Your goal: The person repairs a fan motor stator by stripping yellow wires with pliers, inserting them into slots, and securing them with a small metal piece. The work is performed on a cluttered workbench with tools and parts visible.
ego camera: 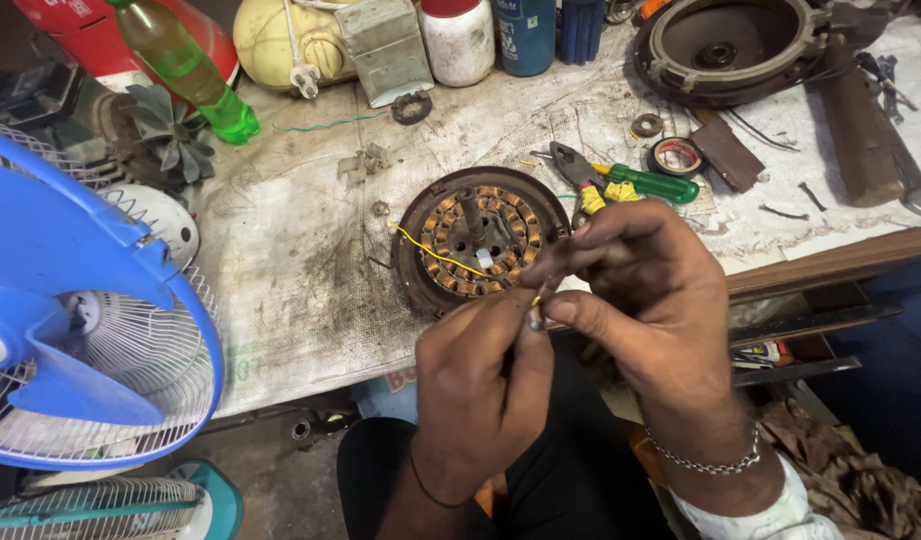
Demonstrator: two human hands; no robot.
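Observation:
A round fan motor stator (pixel 477 241) with copper windings lies on the dirty workbench (pixel 310 250). A thin yellow wire (pixel 435 245) runs from it toward my hands. My left hand (pixel 480 385) and my right hand (pixel 640 290) meet just in front of the stator, fingertips pinched together on the end of that wire. A small metal-looking tip shows between the fingers; what it is cannot be told. My right wrist wears a chain bracelet (pixel 710 462).
Pliers with green and yellow handles (pixel 620 185) lie right of the stator, beside a tape roll (pixel 676 156). A motor housing (pixel 730 45) sits at back right. A green bottle (pixel 185 65), jars and cans stand at the back. A blue fan (pixel 80 310) stands at left.

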